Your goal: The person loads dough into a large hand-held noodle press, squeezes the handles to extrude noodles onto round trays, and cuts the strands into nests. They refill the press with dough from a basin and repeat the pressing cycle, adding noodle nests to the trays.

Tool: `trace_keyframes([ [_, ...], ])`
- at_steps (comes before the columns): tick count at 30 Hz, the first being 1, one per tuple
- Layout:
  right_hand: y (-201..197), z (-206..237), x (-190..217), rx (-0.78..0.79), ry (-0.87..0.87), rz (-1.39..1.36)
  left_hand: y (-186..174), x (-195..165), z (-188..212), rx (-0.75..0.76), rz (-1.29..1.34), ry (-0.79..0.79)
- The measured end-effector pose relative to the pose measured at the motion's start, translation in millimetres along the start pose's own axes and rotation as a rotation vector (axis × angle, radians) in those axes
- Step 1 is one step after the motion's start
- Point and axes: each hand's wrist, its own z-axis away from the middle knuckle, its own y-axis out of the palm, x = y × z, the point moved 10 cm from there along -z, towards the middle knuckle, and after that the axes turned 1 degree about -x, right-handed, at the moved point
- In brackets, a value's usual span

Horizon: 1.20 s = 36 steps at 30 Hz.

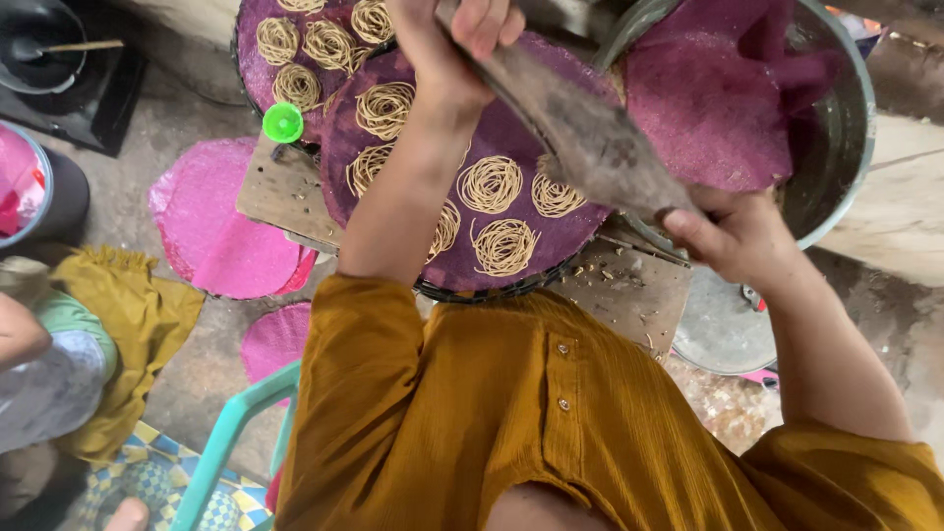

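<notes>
Left hand: the left hand grips the upper end of a grey press tool, fingers curled over it.
Right hand: the right hand clasps the tool's lower end, beside a metal basin.
Tool: slanted above a round purple tray.
Tray: carries coiled noodle nests.
Nearby: a green cap; pink discs on the floor.

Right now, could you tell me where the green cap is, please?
In the head view, the green cap sits upper left, on the wooden board's corner, between the two purple trays of noodle coils and above the pink mat.
</notes>
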Motion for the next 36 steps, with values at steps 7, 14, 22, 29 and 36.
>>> trace_keyframes([
  [7,7,22,-34,0.001,0.069,0.003,-11,50,30,-0.038,-0.053,-0.033],
  [14,9,3,-48,-0.058,-0.044,0.060,-33,66,7,0.065,0.012,-0.143],
  [22,20,-21,-63,-0.006,0.051,0.061,-32,58,-3,0.032,-0.064,-0.172],
  [29,10,-7,-43,-0.068,-0.157,-0.500,4,80,14,0.066,-0.464,-0.401],
  [36,-25,-2,-25,-0.231,-0.025,-0.394,45,163,18,0.206,-2.253,-0.036],
])
